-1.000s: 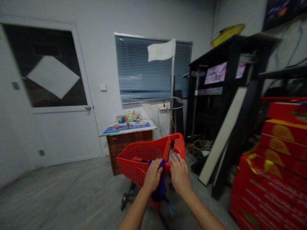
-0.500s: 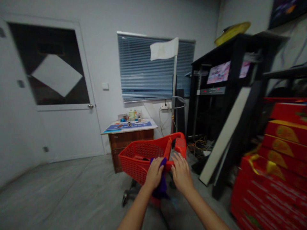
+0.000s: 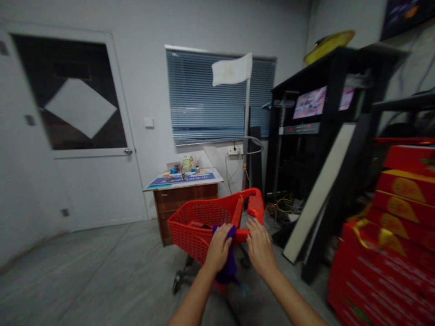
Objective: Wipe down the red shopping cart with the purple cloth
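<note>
A small red plastic shopping cart [image 3: 195, 235] with a mesh basket stands in front of me on dark wheels. My left hand [image 3: 219, 246] is closed round a purple cloth [image 3: 228, 267], pressing it against the near upper edge of the cart. The lower end of the cloth hangs down beside the basket. At the cart's near right corner, my right hand [image 3: 260, 244] grips the red handle part with its fingers bent over the top; the fingertips are partly hidden.
Behind the cart is a wooden cabinet [image 3: 186, 194] with a printed board and small items on top. A pole with a white flag [image 3: 233, 70] rises behind. To the right are leaning panels [image 3: 319, 194], a black rack [image 3: 329, 77] and stacked red boxes [image 3: 384, 271]. A white door [image 3: 95, 185] is at left.
My right hand has shifted slightly right along the cart's handle part. My left hand stays on the purple cloth, whose hanging end has swung a little. The cart has hardly moved.
</note>
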A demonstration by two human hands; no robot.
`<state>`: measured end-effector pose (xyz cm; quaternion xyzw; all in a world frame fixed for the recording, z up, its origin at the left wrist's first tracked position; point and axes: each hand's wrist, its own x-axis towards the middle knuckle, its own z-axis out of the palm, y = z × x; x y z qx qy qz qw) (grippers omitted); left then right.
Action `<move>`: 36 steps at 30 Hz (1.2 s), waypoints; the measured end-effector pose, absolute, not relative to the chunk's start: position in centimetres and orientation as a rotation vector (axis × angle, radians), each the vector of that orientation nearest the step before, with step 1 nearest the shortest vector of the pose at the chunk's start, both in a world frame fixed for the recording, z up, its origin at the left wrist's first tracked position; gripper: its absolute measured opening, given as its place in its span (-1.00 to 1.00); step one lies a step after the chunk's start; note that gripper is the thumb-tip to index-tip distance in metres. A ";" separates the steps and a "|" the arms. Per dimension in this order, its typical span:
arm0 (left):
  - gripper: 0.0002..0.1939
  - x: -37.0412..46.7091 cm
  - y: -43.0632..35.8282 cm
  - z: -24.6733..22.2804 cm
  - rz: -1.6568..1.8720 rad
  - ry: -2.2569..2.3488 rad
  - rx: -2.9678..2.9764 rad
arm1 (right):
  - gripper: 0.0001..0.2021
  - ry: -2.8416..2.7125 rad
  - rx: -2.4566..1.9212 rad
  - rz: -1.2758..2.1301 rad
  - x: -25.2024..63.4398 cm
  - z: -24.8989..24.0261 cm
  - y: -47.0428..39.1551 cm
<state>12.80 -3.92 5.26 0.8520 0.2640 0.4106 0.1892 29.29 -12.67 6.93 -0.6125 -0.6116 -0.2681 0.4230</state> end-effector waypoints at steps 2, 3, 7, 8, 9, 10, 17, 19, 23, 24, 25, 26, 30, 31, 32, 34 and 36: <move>-0.57 12.1 -3.3 5.1 1.158 0.791 2.363 | -0.61 -1.521 -1.527 -0.674 29.2 6.9 -12.6; -0.57 11.9 -3.2 5.1 1.164 0.817 2.349 | -0.62 -1.513 -1.523 -0.674 29.1 6.9 -12.6; -0.59 12.7 -3.9 5.6 1.182 0.830 2.357 | -0.61 -1.480 -1.506 -0.687 28.7 6.7 -12.1; -0.59 13.1 -4.3 5.8 1.184 0.803 2.377 | -0.61 -1.479 -1.502 -0.693 28.6 6.6 -12.1; -0.59 13.6 -4.6 6.0 1.190 0.773 2.396 | -0.60 -1.481 -1.500 -0.699 28.6 6.6 -12.1; -0.59 13.9 -4.9 6.1 1.194 0.745 2.413 | -0.60 -1.484 -1.500 -0.705 28.6 6.6 -12.1; -0.60 13.2 -3.8 5.6 1.256 0.820 2.390 | -0.57 -1.481 -1.523 -0.677 28.0 6.8 -12.4; -0.61 12.9 -3.6 5.8 1.254 0.849 2.377 | -0.57 -1.467 -1.520 -0.683 27.5 6.8 -12.3; -0.61 13.0 -4.3 6.4 1.225 0.789 2.434 | -0.55 -1.448 -1.532 -0.686 26.3 6.5 -12.1; -0.60 13.0 -4.4 6.4 1.232 0.773 2.446 | -0.54 -1.455 -1.535 -0.685 25.9 6.5 -12.1; -0.60 12.9 -4.5 6.3 1.244 0.766 2.452 | -0.53 -1.472 -1.539 -0.681 25.7 6.5 -12.3; -0.60 12.7 -4.4 6.2 1.258 0.767 2.451 | -0.51 -1.499 -1.543 -0.675 25.5 6.5 -12.5; -0.60 11.3 -3.3 5.9 1.258 0.802 2.437 | -0.48 -1.631 -1.544 -0.615 26.2 7.2 -13.2; -0.60 10.9 -3.0 5.9 1.244 0.812 2.436 | -0.49 -1.645 -1.544 -0.590 26.7 7.4 -13.3; -0.60 10.6 -2.8 6.0 1.228 0.821 2.436 | -0.50 -1.628 -1.551 -0.568 27.3 7.6 -13.2; -0.60 10.1 -2.5 6.2 1.203 0.835 2.439 | -0.53 -1.584 -1.556 -0.540 28.5 7.7 -12.8; -0.60 10.0 -2.4 6.5 1.194 0.842 2.443 | -0.54 -1.602 -1.524 -0.505 29.2 7.4 -12.2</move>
